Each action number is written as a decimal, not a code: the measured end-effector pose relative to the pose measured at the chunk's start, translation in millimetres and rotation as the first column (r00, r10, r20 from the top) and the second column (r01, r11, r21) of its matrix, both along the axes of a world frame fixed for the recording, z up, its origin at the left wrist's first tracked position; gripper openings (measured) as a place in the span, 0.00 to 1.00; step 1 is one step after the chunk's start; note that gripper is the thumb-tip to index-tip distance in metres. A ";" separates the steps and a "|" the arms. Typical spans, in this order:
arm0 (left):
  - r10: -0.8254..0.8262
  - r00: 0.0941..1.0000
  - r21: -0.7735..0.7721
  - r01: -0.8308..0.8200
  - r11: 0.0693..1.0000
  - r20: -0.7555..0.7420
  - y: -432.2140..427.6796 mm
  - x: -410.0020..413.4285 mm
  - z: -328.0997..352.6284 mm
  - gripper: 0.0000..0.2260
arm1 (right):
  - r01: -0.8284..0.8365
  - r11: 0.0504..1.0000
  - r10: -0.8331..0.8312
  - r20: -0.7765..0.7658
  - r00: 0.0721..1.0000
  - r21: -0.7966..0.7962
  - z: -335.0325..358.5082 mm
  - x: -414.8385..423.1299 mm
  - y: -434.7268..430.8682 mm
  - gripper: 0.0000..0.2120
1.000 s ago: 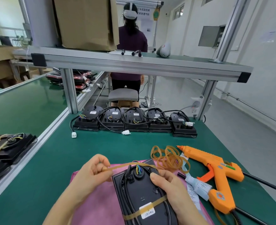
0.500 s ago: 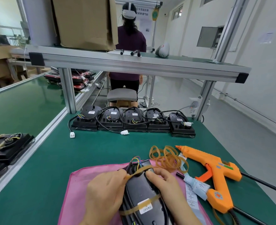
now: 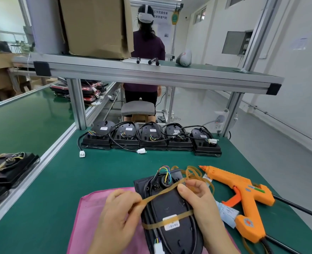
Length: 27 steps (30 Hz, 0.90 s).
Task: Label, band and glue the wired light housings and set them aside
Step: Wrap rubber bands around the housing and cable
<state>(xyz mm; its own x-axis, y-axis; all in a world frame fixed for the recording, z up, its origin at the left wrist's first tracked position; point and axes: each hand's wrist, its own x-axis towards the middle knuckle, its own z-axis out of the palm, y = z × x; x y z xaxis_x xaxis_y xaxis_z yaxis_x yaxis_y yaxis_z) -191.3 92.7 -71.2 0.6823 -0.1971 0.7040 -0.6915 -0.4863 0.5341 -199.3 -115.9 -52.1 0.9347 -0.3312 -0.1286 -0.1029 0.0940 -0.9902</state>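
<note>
Mid-banding: your left hand [image 3: 118,217] and right hand [image 3: 199,200] pinch the stretched rubber band [image 3: 163,190]; next, seat it around the light housing's [image 3: 169,204] 12 o'clock end.

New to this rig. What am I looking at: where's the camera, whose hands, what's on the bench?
No machine: one camera on a person's head looks down at their bare hands. The left hand pinches a rubber band stretched across a black light housing, which the right hand holds at its right edge. The housing lies on a pink cloth and wears a second band over its label. On the green table beside it: loose bands and an orange glue gun. Five more housings line the back.
</note>
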 end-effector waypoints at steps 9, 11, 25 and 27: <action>0.026 0.992 -0.141 -0.043 0.989 -0.125 -2.3 -2.0 3.6 0.05 | -0.031 0.998 0.030 -0.022 0.999 -0.061 8.0 -4.9 6.9 0.26; -0.054 0.961 -0.277 -0.024 0.960 -0.270 0.4 -3.0 5.4 0.11 | -0.038 0.996 0.035 -0.046 0.998 -0.075 8.6 -6.8 8.1 0.29; -0.438 0.580 -0.663 -0.254 0.704 -0.687 -18.5 -7.6 1.1 0.13 | -0.094 0.817 0.266 0.226 0.937 -0.569 27.2 -22.2 4.6 0.10; -0.449 0.568 -0.658 -0.235 0.715 -0.690 -18.5 -8.3 0.4 0.13 | -0.038 0.600 0.390 0.251 0.886 -0.799 36.5 -19.6 0.4 0.07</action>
